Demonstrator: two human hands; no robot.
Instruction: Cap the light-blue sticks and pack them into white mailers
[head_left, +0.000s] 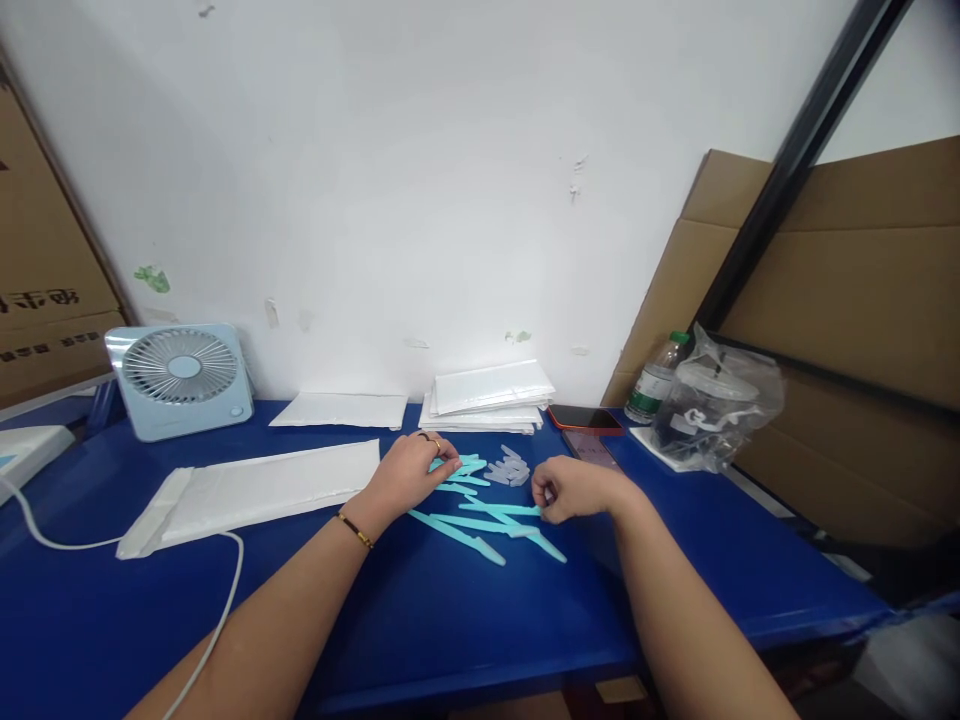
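Overhead, head view: blue tabletop (pixel 420 610) w/ a loose pile of slim turquoise plastic sticks (pixel 480 520) at centre, used here as landmark. Left hand (pixel 409 475) rests on the far-left edge of the pile, fingers curled and pinching one stick end. Right hand (pixel 574 488) sits at the pile's right edge, fingers clenched around something small; what exactly cannot be told. Small clear plastic caps (pixel 508 468) lie in a heap just behind the pile, between the two hands. Judged step: sorting/picking sticks, prob. pairing each w/ a cap; next move would call for lifting a single stick free w/o dragging its neighbours. Left of the pile: flat white padded envelope (pixel 255 495) and white cable (pixel 217 620); farther left-rear, pale-blue desk fan (pixel 180 380). Behind the pile: stack of white envelopes (pixel 487 398). Right-rear: red-edged phone (pixel 585 418), green-capped bottle (pixel 656 380), clear crumpled bag (pixel 716 400).
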